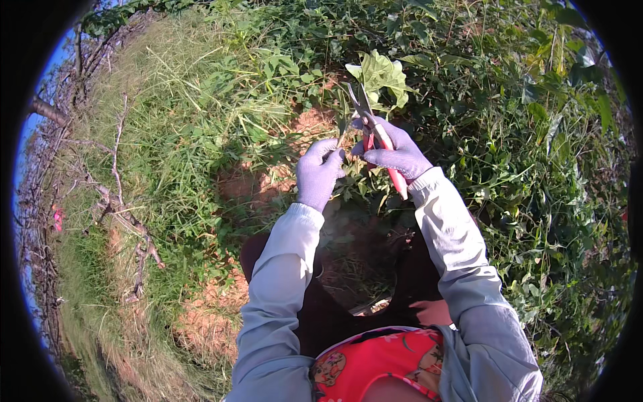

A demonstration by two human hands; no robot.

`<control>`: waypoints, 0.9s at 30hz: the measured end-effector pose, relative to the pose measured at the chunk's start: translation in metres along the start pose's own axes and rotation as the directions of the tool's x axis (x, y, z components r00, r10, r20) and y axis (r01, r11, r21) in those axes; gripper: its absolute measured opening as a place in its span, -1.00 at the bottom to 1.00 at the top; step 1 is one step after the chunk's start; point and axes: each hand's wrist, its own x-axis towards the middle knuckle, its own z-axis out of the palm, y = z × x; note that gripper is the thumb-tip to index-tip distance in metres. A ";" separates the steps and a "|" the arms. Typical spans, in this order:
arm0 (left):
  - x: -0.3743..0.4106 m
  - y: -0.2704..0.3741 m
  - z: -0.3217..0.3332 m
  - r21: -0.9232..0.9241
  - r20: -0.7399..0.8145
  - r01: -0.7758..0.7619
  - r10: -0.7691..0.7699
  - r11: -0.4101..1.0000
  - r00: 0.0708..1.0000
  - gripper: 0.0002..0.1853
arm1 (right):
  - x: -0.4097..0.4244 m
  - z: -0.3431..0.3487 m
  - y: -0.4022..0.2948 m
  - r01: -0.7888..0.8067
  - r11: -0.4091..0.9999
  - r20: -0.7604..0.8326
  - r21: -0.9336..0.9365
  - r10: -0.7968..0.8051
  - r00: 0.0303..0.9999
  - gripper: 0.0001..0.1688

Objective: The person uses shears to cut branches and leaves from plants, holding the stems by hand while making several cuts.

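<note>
Both my hands wear pale lilac knit gloves. My right hand (pixel 399 148) is wrapped around red-handled garden snips (pixel 369 118), whose metal blades point up and away from me, with their tips apart. Thumb and fingers of my left hand (pixel 319 173) pinch a thin plant stem (pixel 341 138) just left of the snips. A large pale green lobed leaf (pixel 384 78) stands right behind the blades, close to my right fingertips. Whether the right fingers also touch its stalk is hidden by the glove and the snips.
Dense leafy vines (pixel 502 176) spread on the right. Tall grass (pixel 166 95) grows on the left, where a dry forked branch (pixel 125 213) lies. Bare reddish soil (pixel 314 123) shows between the plants. My dark-trousered knees (pixel 321 306) are bent below my arms.
</note>
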 end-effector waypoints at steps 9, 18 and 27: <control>0.006 0.010 -0.009 -0.106 -0.148 -0.019 0.003 0.994 0.989 -0.84 | 0.001 -0.012 0.028 -0.029 0.809 -0.135 -0.588 -0.063 0.989 -0.22; 0.003 0.007 -0.009 -0.065 -0.100 0.000 -0.006 0.998 0.995 -0.81 | 0.009 -0.005 0.037 0.030 0.849 -0.166 -0.528 -0.138 0.976 -0.21; 0.003 0.010 -0.009 -0.111 -0.120 0.030 -0.043 0.993 0.992 -0.81 | 0.006 -0.001 0.036 0.037 0.869 -0.195 -0.493 -0.152 0.969 -0.27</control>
